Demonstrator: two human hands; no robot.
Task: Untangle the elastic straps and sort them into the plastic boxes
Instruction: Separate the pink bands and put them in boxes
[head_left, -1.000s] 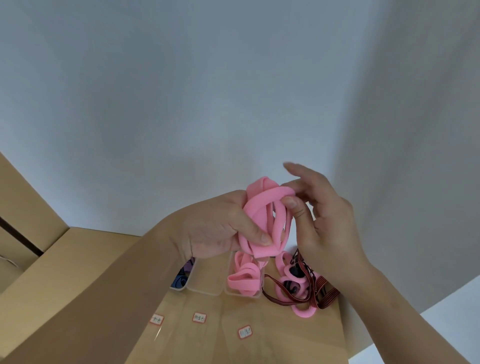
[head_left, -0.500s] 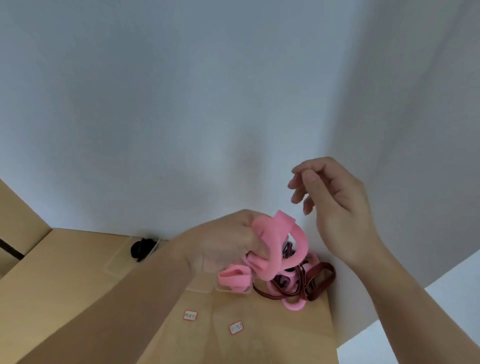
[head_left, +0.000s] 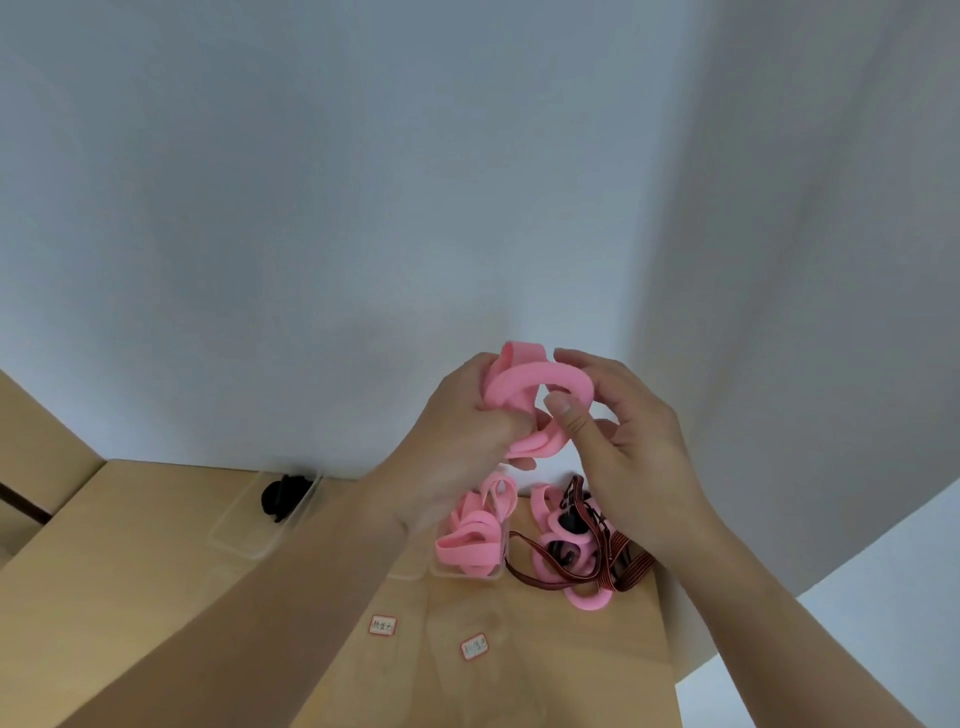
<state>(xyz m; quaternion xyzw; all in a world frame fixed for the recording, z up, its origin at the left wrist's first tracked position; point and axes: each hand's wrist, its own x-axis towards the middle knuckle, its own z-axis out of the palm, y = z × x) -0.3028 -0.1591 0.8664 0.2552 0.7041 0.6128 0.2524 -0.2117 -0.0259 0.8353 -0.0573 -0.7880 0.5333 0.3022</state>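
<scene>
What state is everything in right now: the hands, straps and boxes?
Left hand: grips the pink strap.
Right hand: pinches the same strap.
Pink strap: bunched, held above the table.
Rightmost box: holds pink straps.
Leftmost box: holds something black.
Strap pile: tangled, on the table.

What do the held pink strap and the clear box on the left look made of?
The pink strap looks like soft rubbery elastic, matte; it bends into smooth limp loops. The clear box looks like thin transparent plastic, slightly glossy, with see-through walls.
</scene>
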